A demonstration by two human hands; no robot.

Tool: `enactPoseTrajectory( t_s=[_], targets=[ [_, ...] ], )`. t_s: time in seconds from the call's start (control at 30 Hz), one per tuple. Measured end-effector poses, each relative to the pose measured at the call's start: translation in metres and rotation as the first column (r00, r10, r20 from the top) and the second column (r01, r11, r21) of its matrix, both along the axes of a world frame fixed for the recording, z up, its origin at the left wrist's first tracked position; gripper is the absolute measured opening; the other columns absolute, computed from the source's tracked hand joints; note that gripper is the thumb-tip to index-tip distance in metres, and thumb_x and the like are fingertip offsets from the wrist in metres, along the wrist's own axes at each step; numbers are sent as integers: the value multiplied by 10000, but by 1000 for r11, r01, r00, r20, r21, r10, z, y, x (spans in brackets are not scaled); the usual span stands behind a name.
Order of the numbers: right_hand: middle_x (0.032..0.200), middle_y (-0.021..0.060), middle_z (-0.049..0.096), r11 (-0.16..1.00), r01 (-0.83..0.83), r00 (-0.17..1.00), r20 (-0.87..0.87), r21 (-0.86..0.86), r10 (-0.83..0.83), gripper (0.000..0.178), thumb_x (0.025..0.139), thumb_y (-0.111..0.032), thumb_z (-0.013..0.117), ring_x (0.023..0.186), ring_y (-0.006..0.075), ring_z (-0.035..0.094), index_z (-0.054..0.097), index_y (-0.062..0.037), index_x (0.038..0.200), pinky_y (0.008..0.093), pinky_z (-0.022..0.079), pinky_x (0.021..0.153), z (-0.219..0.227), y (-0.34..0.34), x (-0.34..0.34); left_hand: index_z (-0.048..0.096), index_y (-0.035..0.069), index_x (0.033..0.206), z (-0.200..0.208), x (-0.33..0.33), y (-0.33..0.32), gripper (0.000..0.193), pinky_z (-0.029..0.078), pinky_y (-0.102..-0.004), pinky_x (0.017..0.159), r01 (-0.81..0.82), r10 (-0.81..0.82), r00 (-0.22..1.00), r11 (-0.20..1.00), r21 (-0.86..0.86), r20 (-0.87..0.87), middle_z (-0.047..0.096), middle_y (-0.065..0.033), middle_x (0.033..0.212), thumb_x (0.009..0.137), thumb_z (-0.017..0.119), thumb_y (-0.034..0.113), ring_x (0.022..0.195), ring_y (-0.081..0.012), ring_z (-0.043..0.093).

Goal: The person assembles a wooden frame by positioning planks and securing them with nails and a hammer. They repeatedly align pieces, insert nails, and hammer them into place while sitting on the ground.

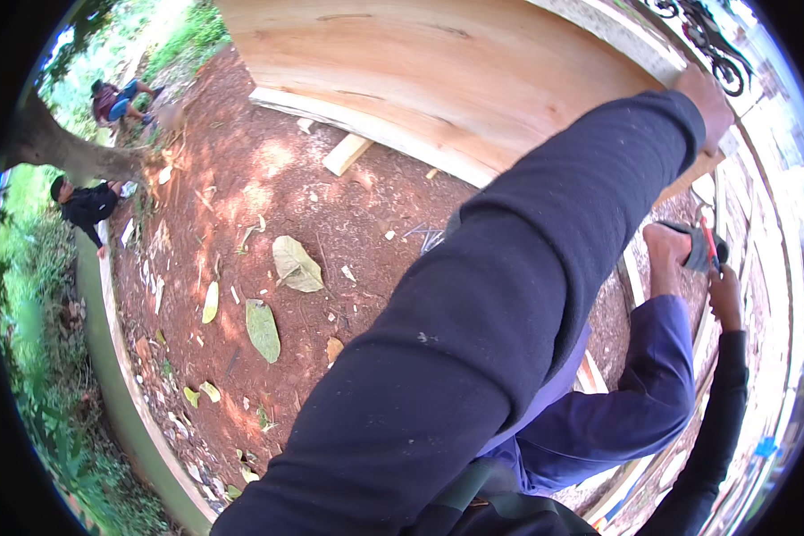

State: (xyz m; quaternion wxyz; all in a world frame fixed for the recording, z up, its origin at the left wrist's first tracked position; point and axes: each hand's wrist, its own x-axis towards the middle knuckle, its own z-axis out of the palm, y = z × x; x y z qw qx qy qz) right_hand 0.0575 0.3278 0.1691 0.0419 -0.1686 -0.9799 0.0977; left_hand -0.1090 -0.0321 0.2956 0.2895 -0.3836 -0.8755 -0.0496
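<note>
My left arm stretches across the middle toward the upper right. The left hand is closed around the end of a large, pale wooden board, part of a long plank piece standing on edge; my sleeve hides some of it. Lower at the right, my right hand grips a slim tool with a red shaft, its exact kind too small to tell. That tool is beside my foot, which wears a dark sandal. My bent knee in blue trousers is next to the right forearm.
A short wooden block lies by the board's lower edge. Thin grey metal pieces show beside my sleeve. Large leaves and wood chips litter the red soil. Two people sit at the left near a tree trunk. A motorcycle stands top right.
</note>
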Motion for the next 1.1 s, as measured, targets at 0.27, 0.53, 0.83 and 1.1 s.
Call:
enactPoseTrajectory(
  t_s=[0.27, 0.53, 0.83, 1.1],
  targets=[
    [894, 262, 683, 869, -148, 966, -120, 473, 230, 371, 1006, -343, 610, 868, 448, 653, 642, 27, 1012, 500, 512, 776, 71, -5, 45, 781, 30, 1001, 15, 5, 1, 557, 578, -479, 891, 211, -207, 977, 973, 90, -56, 763, -213, 1053, 769, 835, 534, 1013, -381, 735],
    [779, 95, 694, 868, -134, 927, 370, 479, -61, 253, 1005, -208, 565, 626, 201, 646, 720, -14, 1057, 390, 488, 553, 46, -60, 21, 753, -3, 1016, 12, -20, -23, 571, 563, -488, 916, 74, -75, 997, 997, 33, 13, 743, -243, 1106, 774, 839, 507, 1080, -401, 707],
    [833, 124, 730, 957, -25, 413, 875, 289, -254, 357, 985, -295, 608, 676, 215, 699, 732, 31, 1062, 344, 585, 620, -38, -126, -21, 793, 61, 1093, 15, -2, -38, 387, 579, -444, 883, 293, -292, 955, 956, 21, -61, 774, -178, 1103, 855, 790, 367, 1053, -321, 746],
    [803, 132, 722, 977, 64, 433, 876, 205, -212, 333, 978, -282, 623, 671, 223, 703, 732, 28, 1035, 384, 565, 614, -62, -119, -8, 799, 113, 1063, -2, 37, -29, 219, 554, -418, 808, 254, -203, 919, 960, 115, -338, 782, -96, 1050, 932, 664, 225, 1005, -239, 742]
  ],
)
